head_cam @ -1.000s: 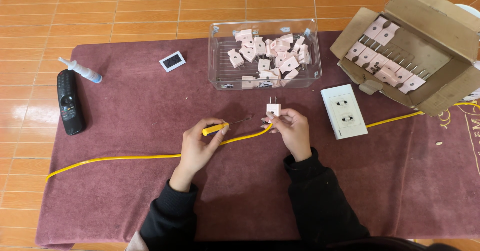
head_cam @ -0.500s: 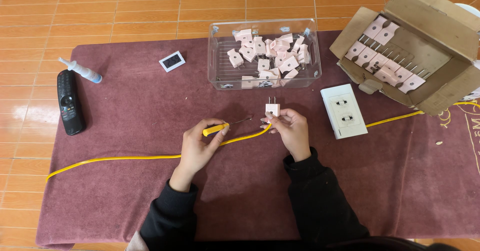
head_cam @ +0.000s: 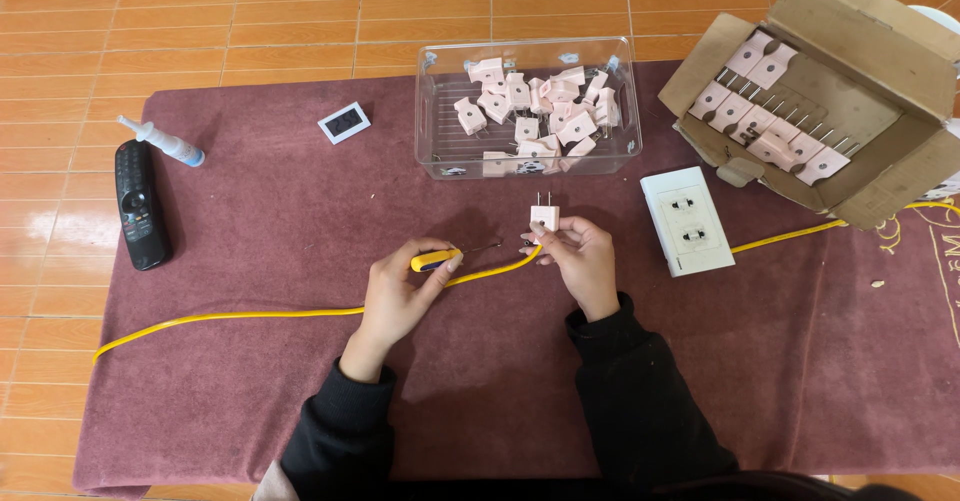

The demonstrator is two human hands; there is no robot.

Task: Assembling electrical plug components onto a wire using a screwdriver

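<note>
Nothing has shifted. Right hand [head_cam: 583, 261] pinches the light, rigid pink plastic plug [head_cam: 543, 217] by its body; left hand [head_cam: 400, 286] grips the yellow-handled screwdriver [head_cam: 438, 259].

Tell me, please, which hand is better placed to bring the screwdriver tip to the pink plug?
The left hand, I would judge: it already grips the yellow-handled screwdriver, whose shaft points toward the pink plug. The right hand is occupied holding that plug upright.

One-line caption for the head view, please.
Left hand holds a yellow-handled screwdriver toward a pink plug gripped in the right hand, above a yellow cable.
</note>
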